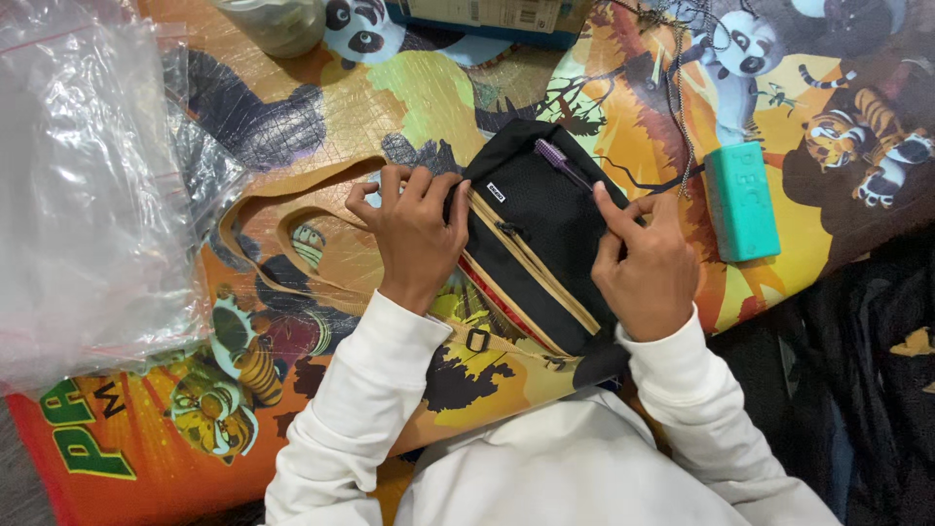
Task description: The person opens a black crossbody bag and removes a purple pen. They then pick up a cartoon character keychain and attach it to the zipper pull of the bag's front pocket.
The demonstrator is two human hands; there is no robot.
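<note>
Lay flat on a cartoon-printed mat (pixel 623 117), a black pouch (pixel 541 234) with tan zipper lines, long axis running from upper left down to lower right, its upper end pointing away from the person and its lower end near the white-sleeved body. Carried a purple toothbrush (pixel 560 163) poking out at the top edge, slanted along the same diagonal, head away from the person.

Rested on the pouch's left edge, the left hand (pixel 414 239), fingers curled inward and pressed together against the fabric, knuckles up, wrist bent toward the chest; whether anything was pinched under them, impossible to tell. Sat on the pouch's right side, the right hand (pixel 648 273), index finger stretched up toward the toothbrush handle, the other fingers folded loosely, nothing visibly clamped.

Lay just right of the right hand, apart from it, a teal rectangular block (pixel 740 200). Spread over the mat's left part, crumpled clear plastic bags (pixel 88 185). Stood at the far edge a pale jar (pixel 278 21) and a blue-edged box (pixel 487 19). Trailed down near the block, a thin chain (pixel 682 107). Showed dark cloth (pixel 867 370) at the right, beyond the mat.
</note>
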